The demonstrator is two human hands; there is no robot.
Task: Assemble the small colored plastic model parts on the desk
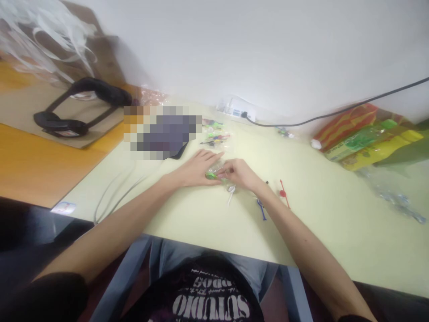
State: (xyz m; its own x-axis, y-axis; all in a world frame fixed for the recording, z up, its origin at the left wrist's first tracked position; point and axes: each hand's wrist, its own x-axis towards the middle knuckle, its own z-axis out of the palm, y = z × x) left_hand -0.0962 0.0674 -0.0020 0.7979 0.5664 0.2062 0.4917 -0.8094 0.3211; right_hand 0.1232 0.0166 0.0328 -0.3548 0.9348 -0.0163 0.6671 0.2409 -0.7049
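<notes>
My left hand rests on the table with its fingers stretched out, its thumb apart from them. Between thumb and fingers lie a small green plastic piece and part of a clear plastic bag. From the other side, my right hand is closed in a pinch at the bag; its fingertips are partly hidden. Just below the hands is a white arrow-like piece. Beside my right forearm lie a blue arrow-shaped piece and a red one. A small black tip shows behind that forearm.
Beyond my hands are bagged coloured pieces and a blurred-out dark object. A white power strip with a black cable stands by the wall. Colourful packets and crumpled clear plastic lie right. A black headset-like frame sits left.
</notes>
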